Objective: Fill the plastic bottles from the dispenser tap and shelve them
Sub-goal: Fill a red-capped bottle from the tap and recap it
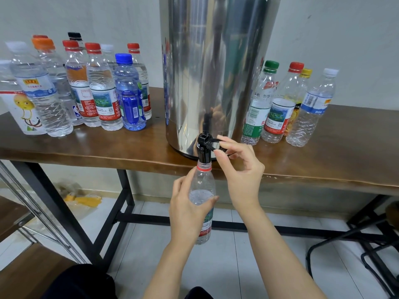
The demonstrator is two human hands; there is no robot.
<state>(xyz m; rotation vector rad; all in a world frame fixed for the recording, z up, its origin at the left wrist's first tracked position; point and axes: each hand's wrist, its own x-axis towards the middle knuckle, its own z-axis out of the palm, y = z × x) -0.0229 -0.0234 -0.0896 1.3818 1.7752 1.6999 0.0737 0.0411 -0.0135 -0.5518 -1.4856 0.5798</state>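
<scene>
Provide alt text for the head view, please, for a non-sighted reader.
A left hand holds an uncapped clear plastic bottle under the black tap of a tall steel dispenser while the right hand pinches its lever. Capped bottles flank it on the brown wooden table.

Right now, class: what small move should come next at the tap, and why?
Probably the right hand, whose fingers pinch the tap lever, should close it: water in the bottle that the left hand holds under the spout already reaches its shoulder.
</scene>
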